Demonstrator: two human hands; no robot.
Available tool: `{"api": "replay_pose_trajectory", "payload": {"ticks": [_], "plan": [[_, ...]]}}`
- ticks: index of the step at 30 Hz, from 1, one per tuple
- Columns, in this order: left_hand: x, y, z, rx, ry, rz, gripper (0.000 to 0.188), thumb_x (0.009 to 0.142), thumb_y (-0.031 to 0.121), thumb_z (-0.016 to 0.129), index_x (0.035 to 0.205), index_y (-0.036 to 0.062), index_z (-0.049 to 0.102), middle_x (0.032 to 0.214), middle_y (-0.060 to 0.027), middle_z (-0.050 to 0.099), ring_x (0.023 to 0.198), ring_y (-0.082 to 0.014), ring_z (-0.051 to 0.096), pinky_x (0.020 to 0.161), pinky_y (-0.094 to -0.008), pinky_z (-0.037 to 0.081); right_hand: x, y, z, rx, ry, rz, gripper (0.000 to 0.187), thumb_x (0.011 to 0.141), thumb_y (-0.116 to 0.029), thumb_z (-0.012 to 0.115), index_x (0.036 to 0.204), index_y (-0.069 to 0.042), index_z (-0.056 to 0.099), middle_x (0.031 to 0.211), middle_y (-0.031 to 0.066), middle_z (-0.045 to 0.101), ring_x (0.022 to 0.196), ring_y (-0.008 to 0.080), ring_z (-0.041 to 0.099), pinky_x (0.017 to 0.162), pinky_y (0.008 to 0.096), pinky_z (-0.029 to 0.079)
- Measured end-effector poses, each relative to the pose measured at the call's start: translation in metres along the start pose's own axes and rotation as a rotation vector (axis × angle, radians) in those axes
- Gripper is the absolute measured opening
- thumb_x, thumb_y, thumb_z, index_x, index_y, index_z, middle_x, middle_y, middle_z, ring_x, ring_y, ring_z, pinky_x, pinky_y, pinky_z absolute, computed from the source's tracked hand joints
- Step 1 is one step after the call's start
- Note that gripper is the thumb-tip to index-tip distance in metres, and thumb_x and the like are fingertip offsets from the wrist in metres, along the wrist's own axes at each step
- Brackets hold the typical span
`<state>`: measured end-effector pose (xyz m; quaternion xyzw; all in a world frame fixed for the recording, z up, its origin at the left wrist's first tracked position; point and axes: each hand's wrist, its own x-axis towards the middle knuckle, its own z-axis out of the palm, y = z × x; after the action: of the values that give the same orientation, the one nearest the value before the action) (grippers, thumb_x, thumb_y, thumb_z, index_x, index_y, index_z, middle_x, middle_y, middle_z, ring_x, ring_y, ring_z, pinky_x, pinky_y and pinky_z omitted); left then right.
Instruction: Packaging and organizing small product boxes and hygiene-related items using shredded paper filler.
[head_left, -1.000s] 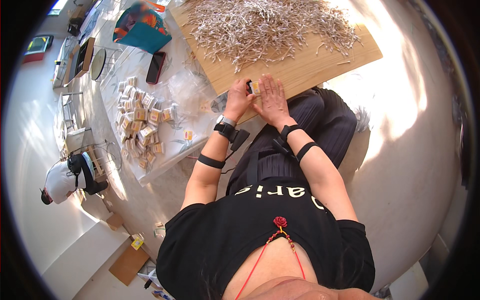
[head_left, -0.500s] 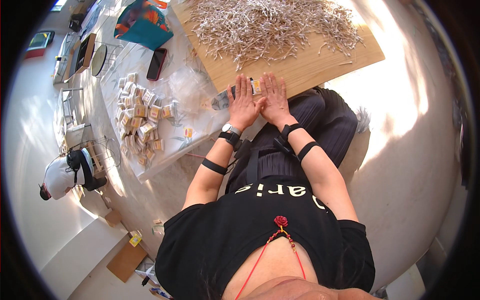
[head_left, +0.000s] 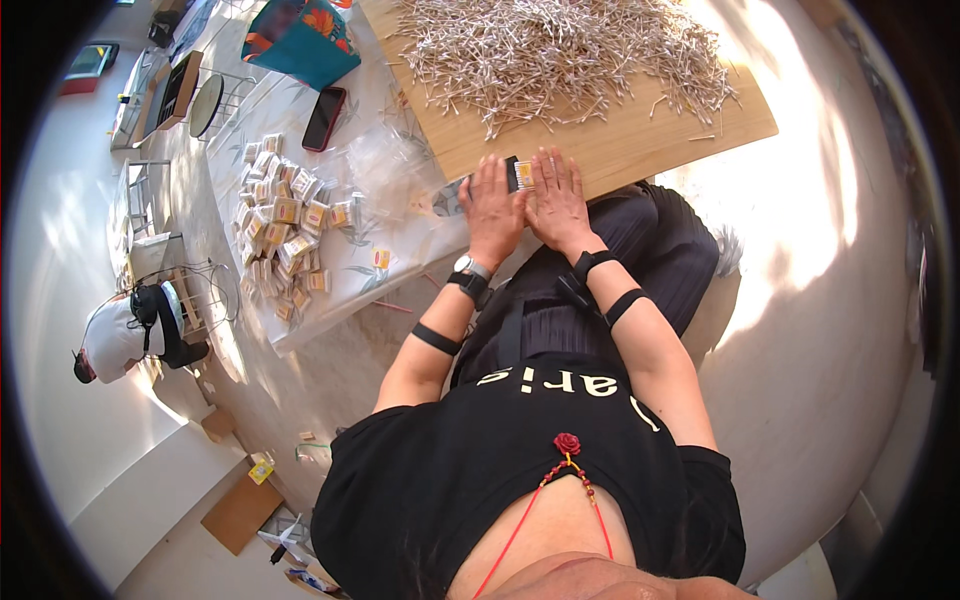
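Observation:
A small clear pack of cotton swabs with a yellow label (head_left: 525,175) lies at the near edge of the wooden board, a black strip (head_left: 512,172) at its left side. My left hand (head_left: 494,212) rests flat to the left of it, fingers stretched out over that strip. On the other side my right hand (head_left: 558,200) lies flat, its fingertips on the board and the index finger against the pack. Both thumbs come close together just below the pack. A big heap of loose cotton swabs (head_left: 560,65) covers the far part of the board (head_left: 620,150).
Left of the board, a cloth-covered table (head_left: 370,275) holds a pile of filled swab packs (head_left: 285,215), clear plastic bags (head_left: 385,175), a phone (head_left: 323,119) and a teal bag (head_left: 300,45). One pack (head_left: 380,257) lies apart near the table's edge. Another person (head_left: 125,335) bends over far left.
The whole view has shifted slightly. Both hands stay flat around the pack, with the left-hand fingers a little lower and more of the black strip showing.

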<state>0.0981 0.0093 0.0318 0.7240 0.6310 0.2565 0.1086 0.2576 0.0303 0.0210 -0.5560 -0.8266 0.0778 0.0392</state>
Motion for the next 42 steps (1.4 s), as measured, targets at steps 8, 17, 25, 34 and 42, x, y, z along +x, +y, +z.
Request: {"api": "replay_pose_trajectory", "payload": {"ticks": [8,17,25,34,42], "plan": [[-0.013,-0.045,-0.044,-0.116,0.128,-0.199,0.025,0.089,0.013,0.072,0.108,0.0039,0.061,0.102,-0.0158,0.061,0.098,-0.0343,0.061,0.088,-0.0448,0.049,0.009,-0.032,-0.002,0.087,-0.019,-0.005,0.092,0.102,-0.058,0.047,0.167,-0.001,0.018,0.177,0.014,0.011,0.165,0.0313,-0.001,0.132,0.0532,-0.005],[0.02,-0.038,-0.049,0.163,-0.175,-0.321,0.035,0.086,0.034,0.073,0.091,0.0,0.068,0.088,-0.0203,0.072,0.085,-0.0411,0.07,0.078,-0.0518,0.056,0.018,-0.061,0.01,0.06,-0.005,-0.065,0.09,0.099,-0.053,0.053,0.166,-0.001,0.023,0.176,0.0154,0.014,0.164,0.0334,0.001,0.132,0.0539,-0.004],[0.042,-0.024,-0.048,0.337,-0.372,-0.315,0.024,0.084,0.023,0.069,0.091,0.0023,0.079,0.096,-0.0211,0.077,0.092,-0.0404,0.075,0.082,-0.0502,0.06,0.017,-0.062,0.006,0.006,-0.026,-0.059,0.088,0.099,-0.052,0.053,0.165,-0.001,0.027,0.176,0.015,0.016,0.164,0.0339,0.002,0.132,0.055,-0.004],[0.032,-0.042,-0.045,0.256,-0.299,-0.41,0.024,0.083,0.023,0.066,0.09,0.0038,0.077,0.094,-0.0231,0.076,0.09,-0.0435,0.074,0.081,-0.0523,0.059,0.017,-0.061,0.004,0.069,-0.036,-0.057,0.091,0.1,-0.057,0.051,0.166,-0.001,0.023,0.176,0.0148,0.016,0.164,0.0324,0.003,0.132,0.054,-0.004],[0.021,-0.048,-0.047,0.023,-0.154,-0.45,0.025,0.086,0.029,0.063,0.084,0.0044,0.07,0.083,-0.0233,0.073,0.082,-0.0449,0.071,0.077,-0.054,0.056,0.02,-0.076,0.005,0.049,-0.04,-0.034,0.094,0.099,-0.063,0.05,0.165,0.0,0.027,0.176,0.0166,0.016,0.164,0.035,0.0,0.131,0.055,-0.007]]}}
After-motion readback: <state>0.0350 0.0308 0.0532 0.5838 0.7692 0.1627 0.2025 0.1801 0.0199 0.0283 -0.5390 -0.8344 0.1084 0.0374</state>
